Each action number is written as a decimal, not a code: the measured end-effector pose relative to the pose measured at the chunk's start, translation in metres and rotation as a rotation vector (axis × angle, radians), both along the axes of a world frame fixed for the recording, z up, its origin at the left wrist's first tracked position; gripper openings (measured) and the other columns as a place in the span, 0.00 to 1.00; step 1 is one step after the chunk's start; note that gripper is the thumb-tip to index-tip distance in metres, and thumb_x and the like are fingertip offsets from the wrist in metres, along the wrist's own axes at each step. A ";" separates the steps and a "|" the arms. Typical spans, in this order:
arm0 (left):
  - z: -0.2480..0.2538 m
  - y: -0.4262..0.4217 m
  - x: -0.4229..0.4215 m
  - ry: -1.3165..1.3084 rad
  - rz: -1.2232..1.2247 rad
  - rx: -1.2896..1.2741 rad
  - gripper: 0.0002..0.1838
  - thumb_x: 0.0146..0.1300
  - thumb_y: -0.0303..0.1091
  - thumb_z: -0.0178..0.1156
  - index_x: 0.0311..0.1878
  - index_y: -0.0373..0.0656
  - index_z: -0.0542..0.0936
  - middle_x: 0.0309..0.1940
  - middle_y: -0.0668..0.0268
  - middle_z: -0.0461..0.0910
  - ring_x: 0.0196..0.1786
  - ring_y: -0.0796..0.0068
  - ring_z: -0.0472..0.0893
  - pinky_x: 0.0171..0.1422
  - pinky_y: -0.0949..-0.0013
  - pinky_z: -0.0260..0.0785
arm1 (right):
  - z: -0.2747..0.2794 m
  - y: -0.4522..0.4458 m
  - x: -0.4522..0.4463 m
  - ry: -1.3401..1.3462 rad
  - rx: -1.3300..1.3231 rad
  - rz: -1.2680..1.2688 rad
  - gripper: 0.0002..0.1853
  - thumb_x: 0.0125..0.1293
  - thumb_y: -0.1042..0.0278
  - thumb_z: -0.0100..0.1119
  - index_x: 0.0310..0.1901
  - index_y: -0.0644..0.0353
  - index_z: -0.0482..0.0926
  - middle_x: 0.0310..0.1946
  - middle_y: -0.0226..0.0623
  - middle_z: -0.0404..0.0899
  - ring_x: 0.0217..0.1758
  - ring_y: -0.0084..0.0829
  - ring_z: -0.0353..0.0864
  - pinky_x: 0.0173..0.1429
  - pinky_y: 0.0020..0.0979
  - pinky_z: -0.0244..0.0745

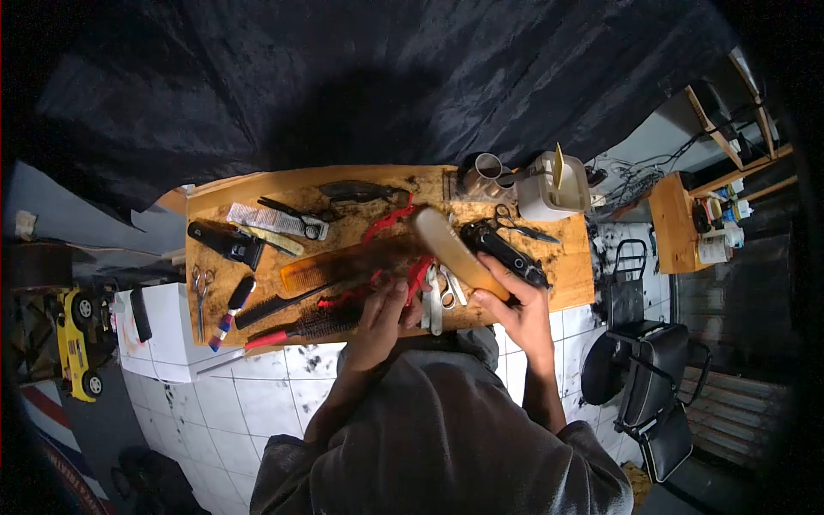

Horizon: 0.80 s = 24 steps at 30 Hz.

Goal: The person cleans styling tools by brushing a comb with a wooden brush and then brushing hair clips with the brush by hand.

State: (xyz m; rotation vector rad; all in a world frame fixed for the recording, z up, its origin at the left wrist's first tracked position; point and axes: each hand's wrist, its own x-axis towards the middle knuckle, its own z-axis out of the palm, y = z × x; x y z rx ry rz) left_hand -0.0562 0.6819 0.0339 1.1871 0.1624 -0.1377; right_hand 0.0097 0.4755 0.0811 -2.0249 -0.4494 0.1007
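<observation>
My right hand (pixel 519 311) is closed round the light wooden handle of a brush (pixel 448 249). The brush slants up and left over the table, its dark bristle side blurred. My left hand (pixel 384 315) has curled fingers beside a red plastic piece (pixel 418 273); what they hold is partly hidden. Left of that hand lie an orange comb (pixel 313 275), a black comb (pixel 275 310) and a round brush with a red handle (pixel 322 323). Between my hands are silver scissors (pixel 448 296). A black clipper (pixel 512 254) sits just beyond my right hand.
The wooden table (pixel 571 257) is strewn with hair. At its left are another clipper (pixel 227 244) and a white comb (pixel 275 220). A white container (pixel 554 193) and metal cups (pixel 487 174) stand at the back right. A black chair (pixel 652 386) is on the right.
</observation>
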 end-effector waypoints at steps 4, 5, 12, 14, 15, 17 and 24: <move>0.001 0.002 -0.001 0.051 -0.087 -0.309 0.21 0.75 0.47 0.40 0.48 0.39 0.75 0.20 0.72 0.65 0.21 0.84 0.61 0.27 0.77 0.53 | -0.002 -0.002 0.002 0.041 0.093 -0.144 0.23 0.60 0.70 0.66 0.56 0.67 0.75 0.47 0.48 0.82 0.46 0.26 0.82 0.50 0.27 0.75; 0.005 0.001 -0.001 0.072 -0.062 -0.336 0.21 0.74 0.48 0.41 0.48 0.39 0.75 0.20 0.71 0.65 0.21 0.84 0.62 0.27 0.77 0.52 | -0.001 -0.003 0.002 0.101 0.128 -0.170 0.23 0.60 0.70 0.66 0.56 0.68 0.75 0.48 0.48 0.82 0.47 0.27 0.82 0.50 0.27 0.75; -0.007 -0.008 -0.001 0.067 -0.032 -0.421 0.19 0.73 0.48 0.45 0.50 0.42 0.74 0.20 0.73 0.67 0.20 0.85 0.63 0.24 0.78 0.52 | 0.004 -0.006 -0.011 0.321 0.066 0.381 0.25 0.57 0.66 0.70 0.55 0.66 0.77 0.47 0.46 0.82 0.49 0.31 0.82 0.57 0.32 0.75; -0.019 -0.003 -0.006 0.036 -0.080 -0.436 0.17 0.72 0.46 0.46 0.49 0.44 0.75 0.19 0.75 0.65 0.19 0.86 0.62 0.23 0.79 0.50 | -0.005 -0.005 -0.011 0.255 0.093 0.306 0.25 0.57 0.66 0.70 0.55 0.67 0.77 0.47 0.46 0.82 0.50 0.32 0.82 0.57 0.32 0.74; -0.015 -0.001 -0.005 0.130 -0.062 -0.379 0.17 0.71 0.47 0.49 0.48 0.44 0.75 0.19 0.75 0.64 0.19 0.87 0.60 0.23 0.79 0.50 | -0.008 -0.005 -0.010 0.191 0.103 0.231 0.25 0.57 0.66 0.69 0.55 0.67 0.76 0.48 0.46 0.82 0.50 0.32 0.82 0.57 0.32 0.74; 0.012 -0.001 -0.001 0.186 -0.011 -0.333 0.15 0.71 0.44 0.49 0.49 0.44 0.73 0.19 0.74 0.63 0.20 0.87 0.60 0.23 0.79 0.49 | -0.024 -0.009 -0.007 0.143 0.135 0.023 0.24 0.60 0.66 0.67 0.55 0.70 0.75 0.48 0.47 0.81 0.50 0.26 0.79 0.55 0.28 0.73; 0.022 -0.009 -0.001 -0.003 -0.213 0.029 0.13 0.76 0.35 0.39 0.48 0.37 0.71 0.23 0.70 0.70 0.23 0.85 0.66 0.28 0.79 0.58 | -0.012 0.000 0.003 0.164 0.393 -0.144 0.24 0.60 0.77 0.64 0.57 0.71 0.69 0.39 0.34 0.80 0.41 0.19 0.76 0.47 0.22 0.72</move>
